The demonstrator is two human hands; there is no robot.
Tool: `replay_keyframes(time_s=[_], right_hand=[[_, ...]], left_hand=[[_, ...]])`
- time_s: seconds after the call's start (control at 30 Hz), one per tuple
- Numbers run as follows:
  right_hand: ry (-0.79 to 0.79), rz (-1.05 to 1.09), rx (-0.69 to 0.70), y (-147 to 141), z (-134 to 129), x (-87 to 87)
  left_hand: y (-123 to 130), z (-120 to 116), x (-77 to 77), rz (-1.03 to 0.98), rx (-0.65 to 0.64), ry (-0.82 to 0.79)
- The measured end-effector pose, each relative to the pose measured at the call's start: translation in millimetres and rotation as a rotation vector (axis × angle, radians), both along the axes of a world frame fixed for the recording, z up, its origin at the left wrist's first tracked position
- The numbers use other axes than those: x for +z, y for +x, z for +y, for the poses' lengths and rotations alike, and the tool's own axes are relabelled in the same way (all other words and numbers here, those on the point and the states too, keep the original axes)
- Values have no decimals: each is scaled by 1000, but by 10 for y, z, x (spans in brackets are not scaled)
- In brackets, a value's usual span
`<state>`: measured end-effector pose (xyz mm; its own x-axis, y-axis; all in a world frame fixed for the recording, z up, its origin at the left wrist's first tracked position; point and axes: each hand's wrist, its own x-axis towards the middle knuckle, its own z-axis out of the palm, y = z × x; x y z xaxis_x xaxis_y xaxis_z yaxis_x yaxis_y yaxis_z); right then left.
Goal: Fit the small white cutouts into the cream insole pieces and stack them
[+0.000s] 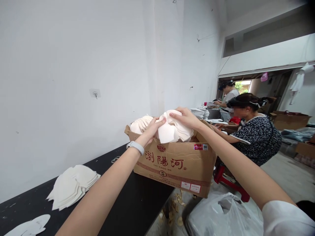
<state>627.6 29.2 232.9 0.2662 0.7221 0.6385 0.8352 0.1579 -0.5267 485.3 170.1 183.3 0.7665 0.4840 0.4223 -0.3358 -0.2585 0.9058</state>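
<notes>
Both my hands are over an open cardboard box (172, 160) at the edge of the black table. My left hand (153, 130) grips the left side of a bundle of cream fabric pieces (167, 131), its thumb on top. From the right, my right hand (185, 117) is closed round the upper part of the same bundle. Beside it in the box, at the left, stands a row of similar cream pieces (140, 124). The undersides of the held pieces are hidden.
Stacked cream pieces (73, 183) and a smaller pile (31, 226) lie on the black table (133, 203). A white plastic bag (223, 213) and a red stool (231, 185) stand on the floor. Two people (256, 137) (228, 98) work at the right.
</notes>
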Motion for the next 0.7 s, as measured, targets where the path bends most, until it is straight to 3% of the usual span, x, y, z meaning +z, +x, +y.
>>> replay_keyframes(time_s=[0.13, 0.33, 0.53, 0.7], right_hand=[[-26, 185, 33, 20, 35, -106], [-111, 291, 24, 94, 152, -185], [-365, 368, -58, 322, 219, -230], [-615, 293, -140, 407, 277, -444]], left_hand=[[-18, 9, 4, 70, -20, -4], [-53, 21, 28, 201, -72, 136], [-67, 94, 5, 312, 125, 400], [-237, 7, -135, 319, 251, 678]])
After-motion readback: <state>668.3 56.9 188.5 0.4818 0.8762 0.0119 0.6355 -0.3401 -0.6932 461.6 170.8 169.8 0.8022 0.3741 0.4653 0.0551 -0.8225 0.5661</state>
